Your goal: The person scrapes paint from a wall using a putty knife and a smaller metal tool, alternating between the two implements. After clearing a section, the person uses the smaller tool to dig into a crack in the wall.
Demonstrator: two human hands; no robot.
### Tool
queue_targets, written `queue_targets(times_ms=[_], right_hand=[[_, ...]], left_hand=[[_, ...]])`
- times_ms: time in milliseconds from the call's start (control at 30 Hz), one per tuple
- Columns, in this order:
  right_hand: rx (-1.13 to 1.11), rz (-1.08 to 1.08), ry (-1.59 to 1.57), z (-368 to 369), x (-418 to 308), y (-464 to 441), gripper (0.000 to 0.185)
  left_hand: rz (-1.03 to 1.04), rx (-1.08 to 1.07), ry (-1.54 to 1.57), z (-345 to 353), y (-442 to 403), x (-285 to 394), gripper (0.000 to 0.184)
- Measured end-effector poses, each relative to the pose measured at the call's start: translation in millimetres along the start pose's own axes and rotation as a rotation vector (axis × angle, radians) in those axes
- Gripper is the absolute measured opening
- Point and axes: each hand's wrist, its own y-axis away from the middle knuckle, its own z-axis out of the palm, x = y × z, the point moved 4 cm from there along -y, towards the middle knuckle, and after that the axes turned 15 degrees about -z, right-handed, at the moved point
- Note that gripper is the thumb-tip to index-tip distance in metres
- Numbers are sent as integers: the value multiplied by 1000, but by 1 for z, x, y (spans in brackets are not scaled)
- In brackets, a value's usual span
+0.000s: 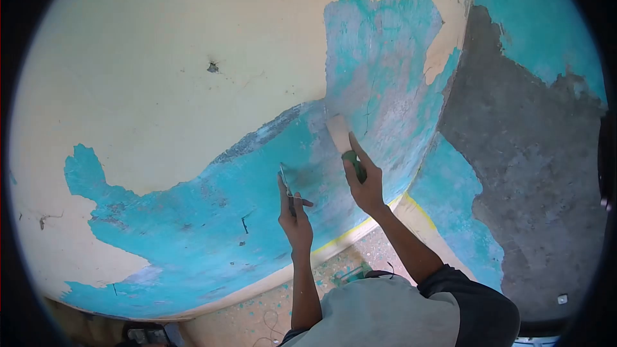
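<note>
Head cam: R hand has fingers wrapped on handle of scraper, index run up toward blade, prob. for control; blade up, at blue area of wall. L hand grips thin tool edge-on, near same wall, prob. kept handy; exact type unclear. Count: 2 hands, 1 scraper, 1 thin tool. Paint chips on floor, approx. many.

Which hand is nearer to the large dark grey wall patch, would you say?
The right hand, to the left of the grey patch; the left hand is farther left.
</note>
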Motion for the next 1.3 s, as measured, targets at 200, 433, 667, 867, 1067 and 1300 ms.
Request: queue_targets(times_ms=[200,433,667,867,1067,1300], right_hand=[[-26,80,-115,-24,-32,-52,54],[75,46,-109,-7,-5,-8,55],[175,-24,-118,-13,-44,-87,56],[66,-66,63,2,-4,-5,57],[102,-43,-14,2,-24,-33,57],[49,53,-15,-7,-18,-12,57]], left_hand=[[-9,-26,34,-2,-1,-1,57],[49,-36,55,-3,-1,-3,57],[15,-44,-8,-6,-1,2,58],[-19,-58,-18,-11,0,11,58],[15,-64,1,-8,-3,1,58],[-31,-56,36,-3,-3,-4,58]])
